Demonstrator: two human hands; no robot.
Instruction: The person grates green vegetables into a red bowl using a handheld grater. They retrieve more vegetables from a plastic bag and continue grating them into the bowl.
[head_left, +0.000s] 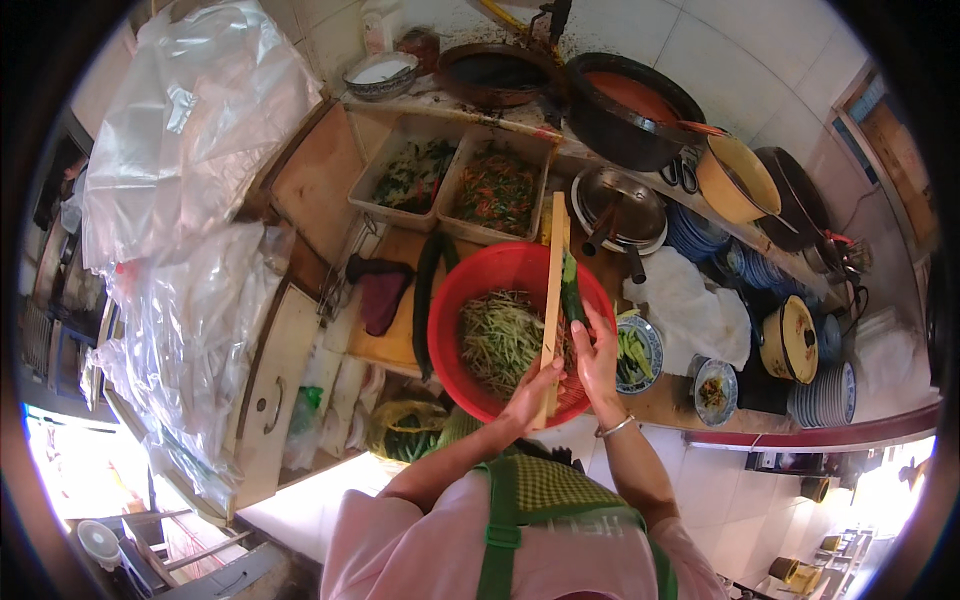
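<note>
My left hand (536, 394) grips the near end of a long wooden board (554, 300), probably a hand shredder, seen nearly edge-on. It slants across a red plastic basin (448, 300). In my right hand (596, 356) is a partly cut cucumber (572, 292), held against the right side of the board. Pale green cucumber shreds (499, 337) are heaped in the basin. The board's cutting face is hidden from this angle. Just right of the basin, a blue-and-white plate (649, 334) holds cucumber pieces (632, 358).
Whole dark cucumbers (424, 300) lie left of the basin, beside a dark red cloth (381, 300). Behind stand two plastic tubs (358, 193) of chopped vegetables and a lidded metal pot (621, 202). Plastic bags (187, 315) cover the left side. Stacked plates (821, 397) stand right.
</note>
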